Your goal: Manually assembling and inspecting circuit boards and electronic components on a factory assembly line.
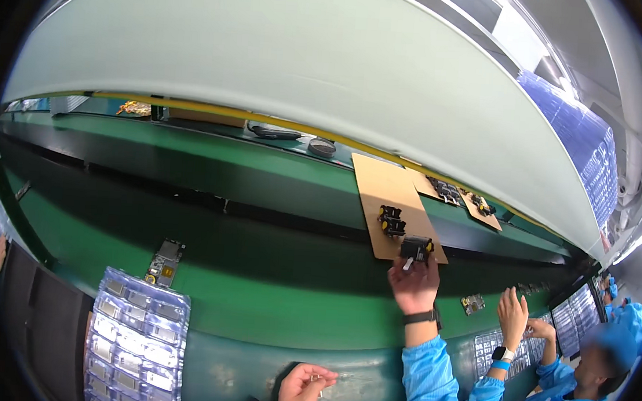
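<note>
- Brown cardboard, a long sheet (381, 179), lay across the far right part of the green bench (270, 311) in the head view; its near edge was partly covered by a black block (415, 249) with a yellow end.
- The right hand (413, 285) had its fingers clamped on that block, just over the sheet's near edge; some fingertips were hidden behind it.
- Black-and-yellow parts (391, 221) sat on the sheet, just beyond the block, too crowded to separate clearly.
- The left hand (299, 394), near the bench's near edge, was cut off by the lower border; thumb and fingertips were together on a small pale item (316, 379), mostly hidden and too small to identify.
- A circuit board (165, 263) lay left of centre on the bench, its near end meeting a clear blister tray (140, 314) at the near left corner, whose contents were washed out by glare and whose near end was cut off.
- A smaller board (473, 304) lay toward the right end, near a co-worker's hand (512, 315); the co-worker's other hand (541, 329) was partly hidden, and what it touched could not be told.
- A pale overhead panel (293, 52) hid much of the far edge.
</note>
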Available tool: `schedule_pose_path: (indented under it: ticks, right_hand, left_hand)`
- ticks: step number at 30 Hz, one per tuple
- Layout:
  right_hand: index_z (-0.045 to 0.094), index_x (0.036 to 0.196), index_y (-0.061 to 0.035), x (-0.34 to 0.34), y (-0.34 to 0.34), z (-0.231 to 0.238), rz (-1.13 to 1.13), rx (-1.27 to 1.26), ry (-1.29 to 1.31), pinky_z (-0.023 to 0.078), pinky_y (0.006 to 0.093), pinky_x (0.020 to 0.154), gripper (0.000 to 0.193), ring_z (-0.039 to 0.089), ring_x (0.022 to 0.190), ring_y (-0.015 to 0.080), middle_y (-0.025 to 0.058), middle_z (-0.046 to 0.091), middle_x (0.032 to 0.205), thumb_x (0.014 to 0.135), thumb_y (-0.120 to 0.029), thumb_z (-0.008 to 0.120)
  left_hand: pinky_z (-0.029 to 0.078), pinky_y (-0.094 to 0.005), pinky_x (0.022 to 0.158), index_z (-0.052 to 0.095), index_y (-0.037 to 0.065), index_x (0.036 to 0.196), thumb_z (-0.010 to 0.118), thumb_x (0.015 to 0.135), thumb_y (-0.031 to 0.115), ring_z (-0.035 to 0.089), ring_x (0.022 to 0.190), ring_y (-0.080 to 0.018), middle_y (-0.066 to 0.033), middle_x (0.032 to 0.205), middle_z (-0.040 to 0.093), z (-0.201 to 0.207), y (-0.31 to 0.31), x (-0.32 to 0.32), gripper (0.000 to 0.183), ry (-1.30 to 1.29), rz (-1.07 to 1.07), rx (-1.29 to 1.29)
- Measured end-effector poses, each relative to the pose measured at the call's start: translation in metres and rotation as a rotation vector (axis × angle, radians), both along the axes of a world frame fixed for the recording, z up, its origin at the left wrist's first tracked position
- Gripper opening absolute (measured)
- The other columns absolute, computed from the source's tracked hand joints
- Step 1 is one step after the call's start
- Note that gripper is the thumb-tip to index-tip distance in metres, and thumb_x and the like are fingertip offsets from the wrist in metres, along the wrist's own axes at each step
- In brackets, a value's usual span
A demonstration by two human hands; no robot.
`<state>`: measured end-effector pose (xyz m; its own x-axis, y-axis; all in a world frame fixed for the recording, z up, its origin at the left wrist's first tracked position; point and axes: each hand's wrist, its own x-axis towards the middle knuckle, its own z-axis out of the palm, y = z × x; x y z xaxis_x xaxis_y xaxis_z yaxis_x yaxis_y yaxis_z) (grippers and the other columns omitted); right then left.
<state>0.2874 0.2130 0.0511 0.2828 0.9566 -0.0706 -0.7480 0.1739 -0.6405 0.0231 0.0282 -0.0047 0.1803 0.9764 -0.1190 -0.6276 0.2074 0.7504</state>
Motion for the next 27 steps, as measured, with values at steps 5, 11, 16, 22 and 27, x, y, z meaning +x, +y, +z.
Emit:
schedule_pose_path:
  ticks: [5, 11, 16, 22, 27]
  right_hand:
    - [0.053, 0.132, -0.0021, -0.052, -0.044, 0.025, 0.368, 0.219, 0.279, 0.054, 0.0363, 0.085, 0.059, 0.059, 0.095, 0.0271, 0.0204, 0.056, 0.121, 0.096, -0.05, 0.051]
    - [0.043, 0.142, 0.0, -0.083, -0.077, 0.028, 0.505, 0.286, 0.371, 0.053, 0.0402, 0.097, 0.074, 0.058, 0.11, 0.0362, 0.0284, 0.051, 0.133, 0.089, -0.045, 0.068]
    - [0.042, 0.142, -0.002, -0.093, -0.091, 0.035, 0.535, 0.317, 0.371, 0.054, 0.0376, 0.1, 0.075, 0.057, 0.113, 0.0354, 0.0294, 0.047, 0.134, 0.088, -0.045, 0.07]
    - [0.04, 0.145, -0.0013, -0.094, -0.096, 0.037, 0.598, 0.356, 0.421, 0.051, 0.041, 0.101, 0.083, 0.057, 0.117, 0.0381, 0.0283, 0.048, 0.137, 0.083, -0.043, 0.076]
    - [0.04, 0.146, -0.0027, -0.094, -0.099, 0.037, 0.678, 0.367, 0.403, 0.051, 0.0406, 0.1, 0.088, 0.057, 0.117, 0.0368, 0.0262, 0.048, 0.138, 0.08, -0.045, 0.079]
  left_hand:
    - [0.046, -0.0225, 0.07, 0.059, 0.0, 0.101, 0.051, 0.091, -0.002, 0.056, 0.076, -0.0094, -0.0059, 0.092, 0.065, 0.0, -0.001, -0.001, 0.013, 0.066, -0.042, 0.029]
    - [0.045, -0.0214, 0.071, 0.059, 0.0, 0.1, 0.051, 0.092, -0.001, 0.058, 0.08, -0.0101, -0.006, 0.092, 0.066, 0.002, -0.001, -0.001, 0.012, 0.127, -0.063, 0.032]
    - [0.045, -0.0217, 0.071, 0.059, 0.0, 0.101, 0.049, 0.093, -0.002, 0.059, 0.08, -0.0105, -0.0073, 0.094, 0.067, 0.004, 0.0, -0.003, 0.013, 0.153, -0.071, 0.062]
    - [0.046, -0.0222, 0.07, 0.059, 0.0, 0.101, 0.05, 0.092, -0.002, 0.06, 0.082, -0.0116, -0.0081, 0.095, 0.067, 0.004, 0.0, -0.002, 0.013, 0.15, -0.051, 0.089]
    - [0.046, -0.0224, 0.071, 0.059, 0.0, 0.101, 0.05, 0.092, -0.001, 0.061, 0.083, -0.0123, -0.0083, 0.095, 0.068, 0.007, -0.002, -0.002, 0.013, 0.146, -0.049, 0.08]
